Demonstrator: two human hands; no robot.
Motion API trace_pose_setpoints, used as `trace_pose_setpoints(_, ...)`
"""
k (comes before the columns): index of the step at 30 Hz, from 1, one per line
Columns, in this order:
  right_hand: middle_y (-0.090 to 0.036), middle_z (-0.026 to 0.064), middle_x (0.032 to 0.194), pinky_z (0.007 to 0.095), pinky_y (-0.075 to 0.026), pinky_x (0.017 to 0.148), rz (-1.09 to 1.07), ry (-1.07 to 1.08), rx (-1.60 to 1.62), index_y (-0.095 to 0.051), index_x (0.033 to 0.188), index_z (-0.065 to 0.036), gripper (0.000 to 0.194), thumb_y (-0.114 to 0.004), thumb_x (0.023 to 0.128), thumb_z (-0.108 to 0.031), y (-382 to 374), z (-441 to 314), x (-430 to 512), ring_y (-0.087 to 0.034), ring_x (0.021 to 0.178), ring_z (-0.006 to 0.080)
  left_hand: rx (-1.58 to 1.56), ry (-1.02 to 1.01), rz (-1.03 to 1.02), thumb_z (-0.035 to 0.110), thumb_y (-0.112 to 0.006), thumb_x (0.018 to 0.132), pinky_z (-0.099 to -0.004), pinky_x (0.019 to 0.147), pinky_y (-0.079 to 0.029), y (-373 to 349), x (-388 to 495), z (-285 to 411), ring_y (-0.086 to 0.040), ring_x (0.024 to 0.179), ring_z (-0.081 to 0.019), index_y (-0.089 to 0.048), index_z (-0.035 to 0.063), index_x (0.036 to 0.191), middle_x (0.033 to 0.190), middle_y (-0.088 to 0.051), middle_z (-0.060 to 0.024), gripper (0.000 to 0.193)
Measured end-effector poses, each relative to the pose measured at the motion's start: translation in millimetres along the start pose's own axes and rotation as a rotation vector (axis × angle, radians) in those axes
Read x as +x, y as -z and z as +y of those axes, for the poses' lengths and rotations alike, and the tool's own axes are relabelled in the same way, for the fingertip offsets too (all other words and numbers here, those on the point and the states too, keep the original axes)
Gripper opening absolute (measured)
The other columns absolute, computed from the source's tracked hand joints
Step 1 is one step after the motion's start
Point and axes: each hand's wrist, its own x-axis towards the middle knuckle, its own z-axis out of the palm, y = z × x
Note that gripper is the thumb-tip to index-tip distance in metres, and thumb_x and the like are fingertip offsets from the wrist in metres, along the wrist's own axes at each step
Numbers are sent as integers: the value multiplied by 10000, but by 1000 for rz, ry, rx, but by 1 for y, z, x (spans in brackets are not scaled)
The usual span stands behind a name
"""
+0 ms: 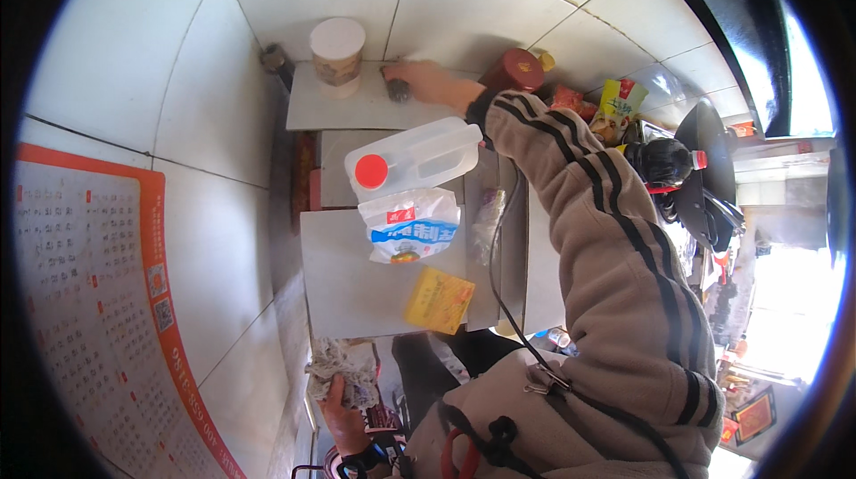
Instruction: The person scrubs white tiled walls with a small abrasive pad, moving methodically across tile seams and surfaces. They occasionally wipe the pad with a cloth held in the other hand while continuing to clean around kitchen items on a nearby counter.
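My right hand [431, 83] reaches out to the back ledge [301, 105], its fingers on a small dark object [397, 88], perhaps a little jar; blur hides its exact kind. Left of it on the ledge stands a white-lidded paper tub [338, 58]. Low in the view, my left hand [342, 412] grips a crumpled grey cloth rag [344, 372] beside the shelf's front edge. Between the hands lie a translucent plastic jug [421, 155] with a red cap, a white and blue plastic packet [414, 228] and a yellow box [439, 300].
A dark red canister [521, 71] stands behind my right forearm. Farther right are a green food pouch [618, 108], a dark bottle [662, 163] with a red cap and a wok [702, 191]. A black cable [493, 272] crosses the shelf. A printed poster [87, 278] hangs on the left tiled wall.
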Motion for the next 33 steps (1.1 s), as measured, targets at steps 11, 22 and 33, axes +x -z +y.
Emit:
trace_pose_setpoints(11, -755, 139, 1359, 469, -561, 1048, -140, -32, 68, -709, 1369, -112, 521, -601, 890, 61, 4, -3, -5, -710, 1270, 387, -297, 61, 139, -64, -733, 958, -447, 1040, -563, -11, 1, 2, -707, 1201, -352, -691, -47, 1394, 1293, -725, -226, 438)
trace_pose_setpoints(22, -720, 157, 1409, 467, -536, 1085, -170, 85, 170, -719, 1348, -82, 495, -623, 886, 67, 1, -5, -16, -683, 1284, 407, -275, 120, 27, 19, -655, 1099, -397, 1138, -524, 0, -1, -3, -636, 1310, -255, -589, -77, 1486, 1441, -650, -159, 404)
trace_pose_setpoints(33, -715, 215, 1457, 439, -502, 1186, -284, 97, 279, -679, 1464, -10, 521, -615, 950, 40, 25, -41, -27, -659, 1374, 408, 105, -90, 30, -54, -649, 1065, -406, 1141, -523, 7, -3, 0, -607, 1375, -268, -642, -71, 1461, 1465, -641, -161, 397)
